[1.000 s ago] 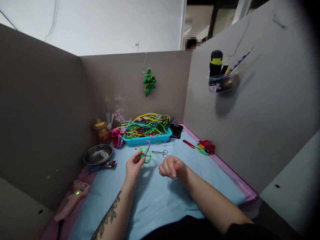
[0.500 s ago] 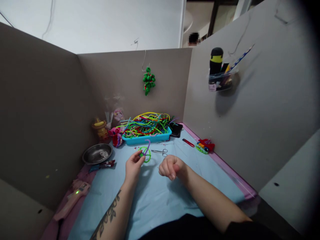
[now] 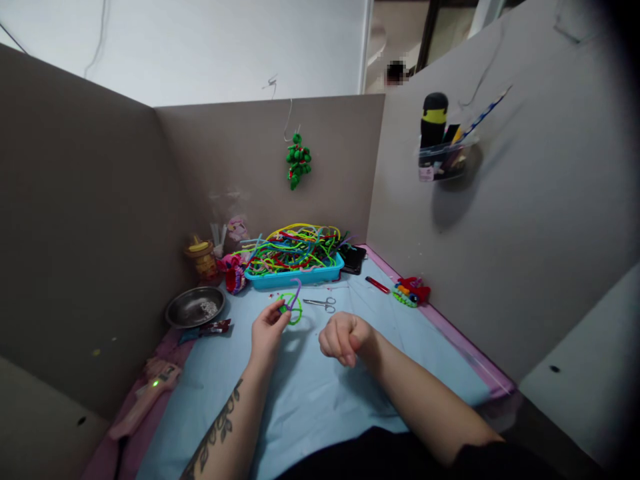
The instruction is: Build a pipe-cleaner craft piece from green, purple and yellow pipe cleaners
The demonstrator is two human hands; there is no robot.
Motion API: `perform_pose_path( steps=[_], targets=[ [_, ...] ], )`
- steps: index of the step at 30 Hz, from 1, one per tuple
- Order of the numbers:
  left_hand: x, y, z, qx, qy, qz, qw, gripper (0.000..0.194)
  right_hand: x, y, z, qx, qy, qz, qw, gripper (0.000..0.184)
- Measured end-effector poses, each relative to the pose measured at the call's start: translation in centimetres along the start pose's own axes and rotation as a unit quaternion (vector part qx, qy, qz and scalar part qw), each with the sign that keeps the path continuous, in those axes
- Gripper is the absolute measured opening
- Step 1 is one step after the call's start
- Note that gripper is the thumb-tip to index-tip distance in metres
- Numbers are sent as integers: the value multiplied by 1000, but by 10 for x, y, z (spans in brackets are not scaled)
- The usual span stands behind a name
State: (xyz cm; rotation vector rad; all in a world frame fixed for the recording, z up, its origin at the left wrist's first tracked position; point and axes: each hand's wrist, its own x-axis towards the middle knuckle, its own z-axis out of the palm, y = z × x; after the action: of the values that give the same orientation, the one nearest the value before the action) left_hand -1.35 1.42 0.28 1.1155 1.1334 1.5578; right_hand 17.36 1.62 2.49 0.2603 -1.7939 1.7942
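Note:
My left hand (image 3: 269,325) pinches a small pipe-cleaner piece between thumb and fingertips, held a little above the blue sheet. It has a bright green pipe-cleaner loop (image 3: 301,313) and a purple pipe cleaner (image 3: 297,291) that rises and curls over at its end. To the right, my right hand (image 3: 344,339) is curled closed in a loose fist over the sheet, with nothing showing in its fingers. Small scissors (image 3: 323,305) lie on the sheet just beyond the right hand, touching neither hand.
A blue tray (image 3: 295,280) heaped with coloured pipe cleaners stands at the back, beside a black phone (image 3: 353,260). At left are a metal bowl (image 3: 183,308) and a pink tool (image 3: 145,403). A red cutter (image 3: 377,285) lies at right. Partition walls enclose three sides.
Hardly anything differs. My right hand has turned very slightly, its fingers still curled; the left keeps its hold. The person in the background has shifted a little to the right.

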Motion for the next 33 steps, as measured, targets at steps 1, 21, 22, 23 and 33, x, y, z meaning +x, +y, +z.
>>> perform_pose_path(
  steps=[1, 21, 22, 23, 33],
  targets=[
    [0, 1, 0, 0, 2, -1, 1000, 48, 0, 0, 1, 6, -4, -11, 1000, 45],
    [-5, 4, 6, -19, -67, -34, 997, 42, 0, 13, -25, -528, 447, 7, 722, 24],
    [-6, 4, 6, -20, -77, -38, 996, 42, -1, 15, -28, -545, 446, 5, 710, 23],
    [-6, 3, 6, -20, -87, -42, 995, 41, -2, 16, -30, -559, 447, 4, 698, 22],
    [-9, 3, 6, -31, -130, -74, 988, 44, -6, 25, -42, -559, 435, 7, 706, 18]
  ],
)
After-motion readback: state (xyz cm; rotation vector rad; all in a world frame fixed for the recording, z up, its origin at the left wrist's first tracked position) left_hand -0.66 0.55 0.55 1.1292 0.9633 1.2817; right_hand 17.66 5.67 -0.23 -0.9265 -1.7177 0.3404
